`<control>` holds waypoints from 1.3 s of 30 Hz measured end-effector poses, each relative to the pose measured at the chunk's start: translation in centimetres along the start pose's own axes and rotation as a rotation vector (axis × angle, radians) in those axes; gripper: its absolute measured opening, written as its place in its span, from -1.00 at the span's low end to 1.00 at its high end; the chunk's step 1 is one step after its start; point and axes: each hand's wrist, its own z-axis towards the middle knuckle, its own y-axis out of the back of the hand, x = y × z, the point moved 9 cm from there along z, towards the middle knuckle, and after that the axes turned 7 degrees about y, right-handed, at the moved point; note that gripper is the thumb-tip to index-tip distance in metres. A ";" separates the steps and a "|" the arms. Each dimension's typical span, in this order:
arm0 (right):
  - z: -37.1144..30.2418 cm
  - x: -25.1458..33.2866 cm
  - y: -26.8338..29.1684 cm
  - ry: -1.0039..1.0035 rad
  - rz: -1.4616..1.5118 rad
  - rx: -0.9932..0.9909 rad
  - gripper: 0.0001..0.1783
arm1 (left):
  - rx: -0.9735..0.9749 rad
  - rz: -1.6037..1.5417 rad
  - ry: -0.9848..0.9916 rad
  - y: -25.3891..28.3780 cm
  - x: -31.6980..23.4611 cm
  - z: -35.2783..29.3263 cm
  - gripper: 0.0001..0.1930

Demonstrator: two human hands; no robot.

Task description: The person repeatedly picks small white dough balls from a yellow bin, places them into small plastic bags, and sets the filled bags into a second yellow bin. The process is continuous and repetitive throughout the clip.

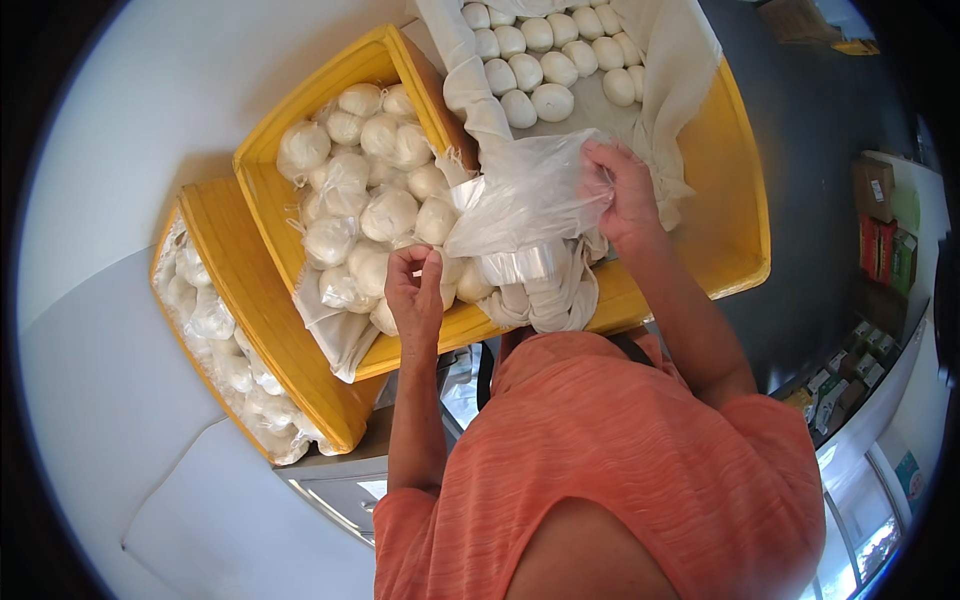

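Observation:
Pinched in my right hand [625,190] is one edge of a thin clear plastic bag [535,190]. The bag hangs spread to the left, over the corner where two yellow crates meet. My left hand [415,290] is raised over the middle crate, thumb and fingertips pressed together; what they hold, if anything, is too small to make out. Below it lie round white steamed buns [388,215] tied in clear bags, filling the middle yellow crate [315,105]. A stack of clear plastic bags [525,264] rests on bunched white cloth [550,300] near my chest.
At the far right, a larger yellow crate [725,190] holds rows of unbagged buns [555,68] on white cloth [690,60]. Another yellow crate [270,310] with bagged buns [215,318] stands at the left, by the white wall [120,180]. Small boxes [875,190] line the right side.

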 end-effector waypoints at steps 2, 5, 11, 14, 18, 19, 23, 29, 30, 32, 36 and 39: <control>-0.2 2.0 0.0 0.041 -0.240 -0.026 -0.79 | -0.085 0.286 -0.237 -3.4 -5.1 0.0 -0.72; -2.3 2.4 -4.6 0.215 -0.641 0.330 -0.78 | -0.023 0.470 -0.607 -11.2 -11.7 -0.9 -0.60; 3.6 -0.3 1.5 -0.134 -0.542 0.490 -0.81 | -0.137 0.386 -0.302 -7.3 -5.7 2.5 -0.65; 15.4 -3.3 11.2 0.095 -0.981 0.232 -0.71 | -0.161 0.377 -0.197 -4.3 -2.5 0.9 -0.71; 24.8 -5.9 15.9 0.547 -1.662 -0.064 -0.58 | -0.201 0.301 -0.031 -5.2 -2.0 -0.8 -0.80; 26.2 -7.1 16.9 0.488 -1.586 -0.092 -0.54 | -0.227 0.439 -0.093 -5.6 -2.8 -0.9 -0.78; 27.4 -9.8 17.7 0.284 -1.524 -0.176 -0.40 | -0.247 0.625 -0.108 -5.9 -2.4 -1.0 -0.78; 24.6 -8.5 17.0 0.466 -1.568 -0.511 -0.31 | -0.249 0.456 0.013 -6.3 -1.4 0.4 -0.81; 24.6 -8.9 16.8 0.456 -1.527 -0.583 -0.32 | -0.236 0.437 0.022 -6.6 -1.5 0.6 -0.81; 24.4 -10.1 13.8 0.564 -1.567 -0.597 -0.28 | -0.202 0.403 0.038 -7.1 -1.3 1.1 -0.82; 21.7 -11.7 7.5 0.580 -1.790 -0.362 -0.26 | -0.180 0.318 0.110 -6.9 -0.8 0.7 -0.81; 22.2 -13.5 8.1 0.286 -1.814 -0.306 -0.24 | -0.205 0.287 0.235 -6.2 -0.8 0.0 -0.80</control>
